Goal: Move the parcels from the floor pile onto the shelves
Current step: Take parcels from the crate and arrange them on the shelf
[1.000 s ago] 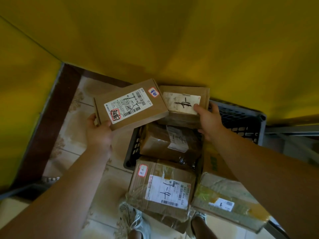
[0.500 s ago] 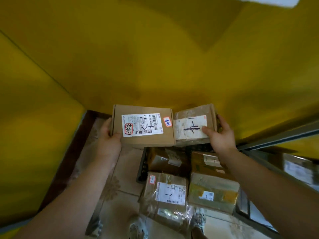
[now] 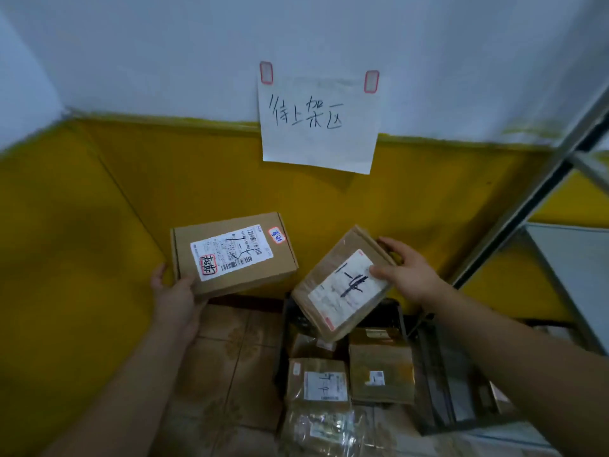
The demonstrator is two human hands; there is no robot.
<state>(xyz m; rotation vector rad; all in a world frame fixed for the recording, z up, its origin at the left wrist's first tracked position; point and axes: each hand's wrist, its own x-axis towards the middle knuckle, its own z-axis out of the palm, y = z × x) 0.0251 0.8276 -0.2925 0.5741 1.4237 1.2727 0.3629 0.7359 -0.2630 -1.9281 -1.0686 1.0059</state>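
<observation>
Grips a labelled brown box at its corner with left hand, pinches a tilted taped parcel with right hand, both held above the floor pile

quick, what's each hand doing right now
Left hand: grips the cardboard box.
Right hand: grips the taped parcel.

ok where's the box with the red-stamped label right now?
Head view, left of centre: the left hand grips the stamped box in front of the yellow wall, left of the parcel in the right hand.
</observation>
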